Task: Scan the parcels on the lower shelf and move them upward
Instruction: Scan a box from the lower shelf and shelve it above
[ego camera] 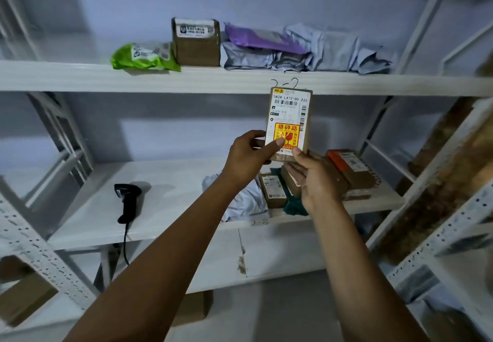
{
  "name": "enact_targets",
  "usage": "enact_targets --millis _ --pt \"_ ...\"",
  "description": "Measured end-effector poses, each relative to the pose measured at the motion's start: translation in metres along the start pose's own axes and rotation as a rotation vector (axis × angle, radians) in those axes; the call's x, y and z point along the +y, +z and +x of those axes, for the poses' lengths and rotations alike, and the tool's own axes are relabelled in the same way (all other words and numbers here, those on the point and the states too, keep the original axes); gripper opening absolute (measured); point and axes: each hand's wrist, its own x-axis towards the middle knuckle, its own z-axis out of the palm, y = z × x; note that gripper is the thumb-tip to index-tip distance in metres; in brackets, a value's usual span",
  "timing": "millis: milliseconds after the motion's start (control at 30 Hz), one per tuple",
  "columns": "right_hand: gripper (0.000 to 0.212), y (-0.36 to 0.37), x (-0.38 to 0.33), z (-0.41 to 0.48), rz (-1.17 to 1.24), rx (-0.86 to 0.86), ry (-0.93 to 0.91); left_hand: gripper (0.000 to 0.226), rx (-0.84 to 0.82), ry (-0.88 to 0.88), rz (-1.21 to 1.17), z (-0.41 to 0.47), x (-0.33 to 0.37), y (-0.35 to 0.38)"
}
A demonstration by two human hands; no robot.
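Both hands on small cardboard parcel (290, 120), held upright in front of upper shelf (80, 76) edge, label facing camera. Left hand (249, 158) pinches lower left corner, thumb on red fragile sticker; right hand (313, 178) grips bottom edge. Scanner (128, 200) lies on lower shelf (165, 203), well apart, untouched. Looks like label check pre-scan. Next: free one hand, grab scanner, hit barcode, then lift parcel up.

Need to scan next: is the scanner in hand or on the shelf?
On the shelf: scanner lies there; both hands hold the box.
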Motion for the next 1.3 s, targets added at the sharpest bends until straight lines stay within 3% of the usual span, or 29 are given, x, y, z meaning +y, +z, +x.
enact_targets --millis 300,700,867,1000,1133,1300 --pt "0.016 0.059 -0.039 -0.020 0.010 -0.190 -0.161 0.047 0.131 0.160 -0.013 -0.014 0.059 -0.054" --pt "0.005 0.140 -0.055 -0.045 0.000 -0.332 -0.156 0.040 0.287 0.184 0.018 -0.041 0.112 -0.126" --pt "0.011 0.167 -0.071 -0.040 -0.042 -0.402 -0.169 0.032 0.318 0.204 0.001 -0.032 0.136 -0.144" --pt "0.028 0.191 -0.085 -0.028 -0.070 -0.452 -0.188 0.020 0.365 0.232 0.029 -0.017 0.153 -0.160" --pt "0.028 0.212 -0.089 -0.016 -0.077 -0.493 -0.185 0.038 0.413 0.243 0.061 -0.003 0.159 -0.173" --pt "0.015 0.227 -0.102 0.005 -0.053 -0.503 -0.177 0.038 0.425 0.257 0.083 0.026 0.168 -0.181"
